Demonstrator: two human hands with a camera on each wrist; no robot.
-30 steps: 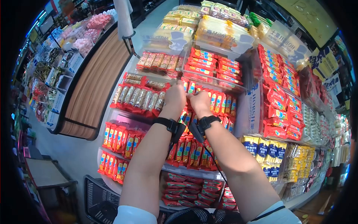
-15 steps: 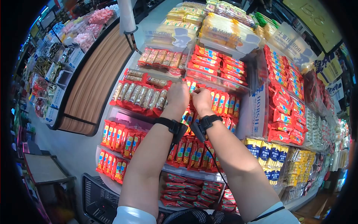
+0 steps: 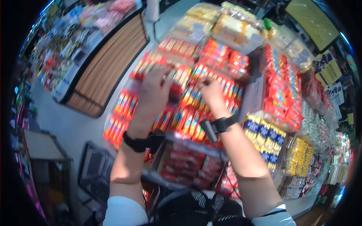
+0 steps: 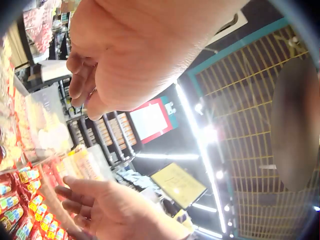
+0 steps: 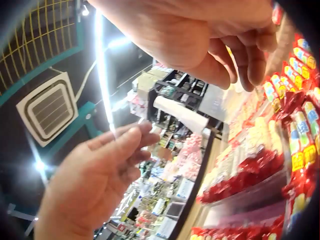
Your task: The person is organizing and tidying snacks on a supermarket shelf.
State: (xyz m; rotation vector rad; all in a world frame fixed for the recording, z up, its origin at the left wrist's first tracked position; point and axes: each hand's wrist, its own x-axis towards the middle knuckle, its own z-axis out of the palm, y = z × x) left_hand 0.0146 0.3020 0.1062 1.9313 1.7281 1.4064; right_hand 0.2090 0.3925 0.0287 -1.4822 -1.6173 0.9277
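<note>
My left hand, blurred, is over the bin of clear-and-red wrapped snack bars on the left. In the right wrist view its fingers are loosely bent with nothing between them. My right hand is above the rows of red snack packets with blue and yellow labels. Seen from the right wrist, its fingers hang loosely curled, and no packet shows in them. A black strap with a camera sits on each wrist.
Stacked red packets stand in a clear bin to the right, above blue-and-yellow packets. Bags of pale goods fill the back. A wood-sided display is at the left, with a dark basket low beside the shelves.
My hands were close together over the red packets and have moved apart. The left has swung left over the neighbouring bin; the right stays above the packets. The head view has shifted and blurred.
</note>
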